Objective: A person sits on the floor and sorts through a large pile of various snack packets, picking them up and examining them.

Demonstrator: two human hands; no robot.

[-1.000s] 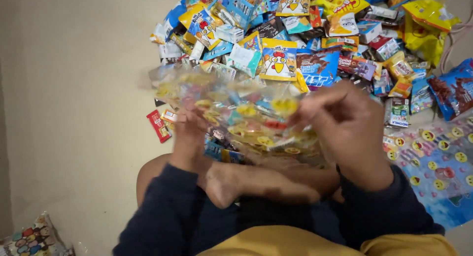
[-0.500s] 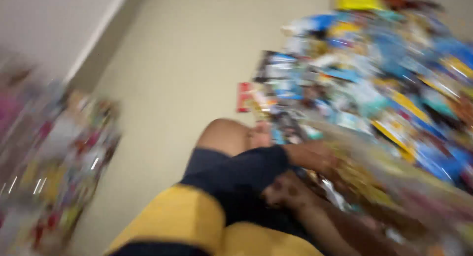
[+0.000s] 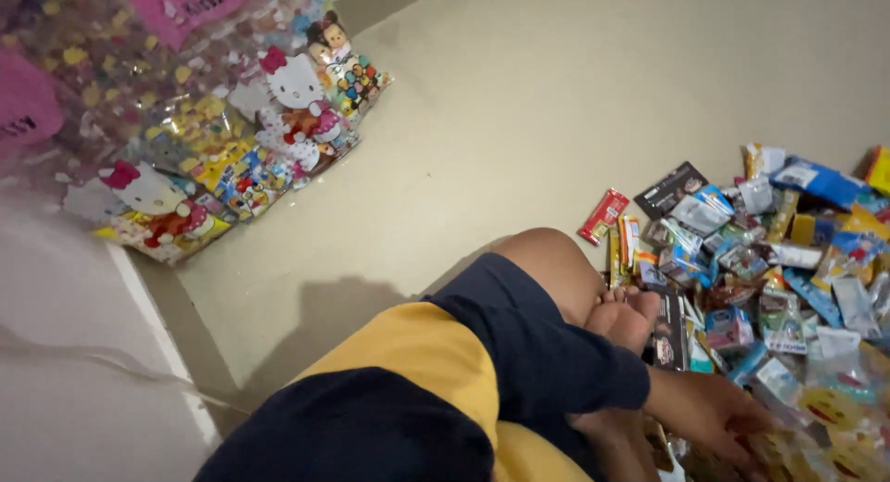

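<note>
My left hand [image 3: 714, 415] reaches out of a dark blue sleeve [image 3: 547, 352] at the lower right and grips the edge of a clear snack bag [image 3: 834, 422] printed with yellow circles, which lies on the floor. My right hand is out of view. My bare knee [image 3: 547, 260] and bare foot [image 3: 630, 317] lie just left of a wide heap of small coloured snack packets [image 3: 760, 250].
Several filled clear gift bags with cartoon cat prints [image 3: 278, 120] lean at the upper left beside pink-labelled ones [image 3: 176, 0]. A beige floor [image 3: 501, 102] stretches between them and the heap. A white raised strip [image 3: 65, 352] runs along the left.
The view has swung left, away from the heap and towards the filled gift bags. The clear bag held up in both hands has come down low on the right; the right hand has left the view.
</note>
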